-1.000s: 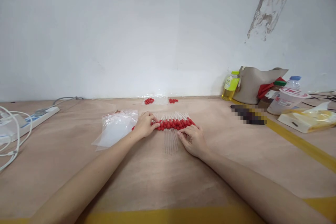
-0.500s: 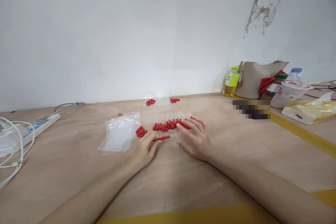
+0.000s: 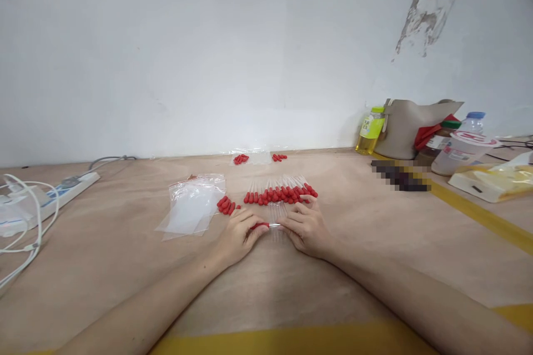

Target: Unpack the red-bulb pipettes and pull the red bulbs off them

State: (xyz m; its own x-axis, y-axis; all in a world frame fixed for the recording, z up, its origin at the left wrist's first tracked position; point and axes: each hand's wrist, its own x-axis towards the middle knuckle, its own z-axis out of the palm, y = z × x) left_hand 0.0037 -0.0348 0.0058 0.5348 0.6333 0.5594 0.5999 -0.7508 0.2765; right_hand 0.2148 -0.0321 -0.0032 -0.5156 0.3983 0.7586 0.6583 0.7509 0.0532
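Note:
Between finger and thumb, my left hand (image 3: 239,233) pinches a red rubber bulb (image 3: 260,226). My right hand (image 3: 306,227) grips a clear glass tube (image 3: 273,225), whose end meets the bulb's mouth; I cannot tell how far it is inside. Beneath them lie several bare glass tubes (image 3: 277,211), partly covered by my right fingers. Just beyond, a row of glass droppers (image 3: 275,194) has red bulbs toward me and pale tips pointing away. A small pile of loose red bulbs (image 3: 226,205) sits beside my left hand.
Clear zip bags (image 3: 189,208) lie at left, near a power strip (image 3: 75,188) with white cables. By the wall is a bag with red bulbs (image 3: 240,159). A yellow drink bottle (image 3: 370,132), grey bag (image 3: 402,127), plastic cup (image 3: 462,152) and tissue pack (image 3: 487,180) stand at right.
My right hand has come down and left from the dropper row and now holds a glass tube against the red bulb in my left hand. The view has shifted slightly.

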